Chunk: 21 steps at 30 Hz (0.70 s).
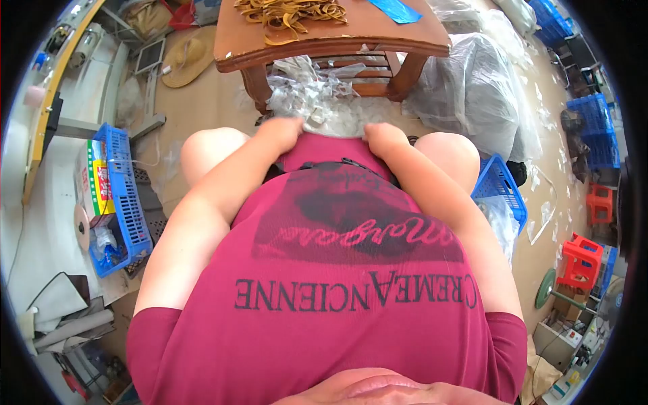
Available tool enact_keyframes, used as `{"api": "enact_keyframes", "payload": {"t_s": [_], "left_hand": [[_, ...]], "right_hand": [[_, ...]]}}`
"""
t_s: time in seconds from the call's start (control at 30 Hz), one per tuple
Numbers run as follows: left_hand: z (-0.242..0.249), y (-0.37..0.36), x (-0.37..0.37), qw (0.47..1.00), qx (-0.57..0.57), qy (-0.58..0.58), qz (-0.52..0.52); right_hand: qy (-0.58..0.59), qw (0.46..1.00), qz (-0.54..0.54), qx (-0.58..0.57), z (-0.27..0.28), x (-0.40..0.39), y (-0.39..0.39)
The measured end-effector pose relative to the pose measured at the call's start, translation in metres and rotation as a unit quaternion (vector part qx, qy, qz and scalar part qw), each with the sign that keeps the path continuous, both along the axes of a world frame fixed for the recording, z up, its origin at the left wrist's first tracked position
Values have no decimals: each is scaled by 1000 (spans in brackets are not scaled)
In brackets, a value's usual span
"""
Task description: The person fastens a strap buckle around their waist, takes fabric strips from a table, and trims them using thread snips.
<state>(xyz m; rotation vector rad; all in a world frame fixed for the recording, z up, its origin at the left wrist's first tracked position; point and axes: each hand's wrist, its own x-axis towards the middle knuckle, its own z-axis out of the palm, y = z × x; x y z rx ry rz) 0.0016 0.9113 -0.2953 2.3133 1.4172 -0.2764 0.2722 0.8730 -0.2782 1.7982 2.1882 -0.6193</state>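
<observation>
My left hand (283, 133) is closed at the front hem of the magenta T-shirt (358, 344) on my body. At the other end of the same hem, my right hand (385, 140) is closed on the cloth too. Between the two hands the shirt front is stretched forward over my lap, its dark print and lettering upside down to me. A black strap or belt crosses the shirt just behind the hands. Both sets of fingertips are partly hidden by the cloth and slightly blurred.
Ahead stands a brown wooden table (378, 46) bearing tan curled strips (290, 15) and a blue sheet (397, 9). Crumpled clear plastic (314, 91) lies beneath its front. A grey plastic bag (466, 91), blue baskets (125, 196) and red stools (582, 262) flank me.
</observation>
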Motion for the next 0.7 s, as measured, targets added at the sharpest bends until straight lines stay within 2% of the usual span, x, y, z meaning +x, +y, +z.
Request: {"api": "enact_keyframes", "payload": {"t_s": [0.03, 0.13, 0.2, 0.23, 0.3, 0.37, 0.47, 0.57, 0.7], "left_hand": [[-12, -6, -3, 997, -59, 10, -46], [-2, -19, -14, 987, -85, -98, -95], [36, -24, -21, 983, -80, -162, -44], [58, -25, -23, 978, -76, -193, -18], [97, -39, -29, 948, -148, -281, -23], [124, -57, -30, 913, -231, -333, -45], [132, -74, -22, 899, -316, -301, 38], [132, -75, -19, 899, -330, -283, 50], [137, -79, -15, 926, -287, -247, -8]], "right_hand": [[0, 998, 34, -57, -1, 1, -3], [86, 992, 91, -3, 14, 11, -22], [184, 982, 5, 53, 48, 3, -28], [247, 969, -3, 24, 70, -3, -35], [368, 929, -23, -32, 107, -13, -48], [389, 917, 36, -87, 113, -16, -51], [393, 905, 75, -143, 106, -20, -48], [383, 905, 103, -152, 106, -26, -47], [335, 922, 142, -131, 109, -36, -47]]}}
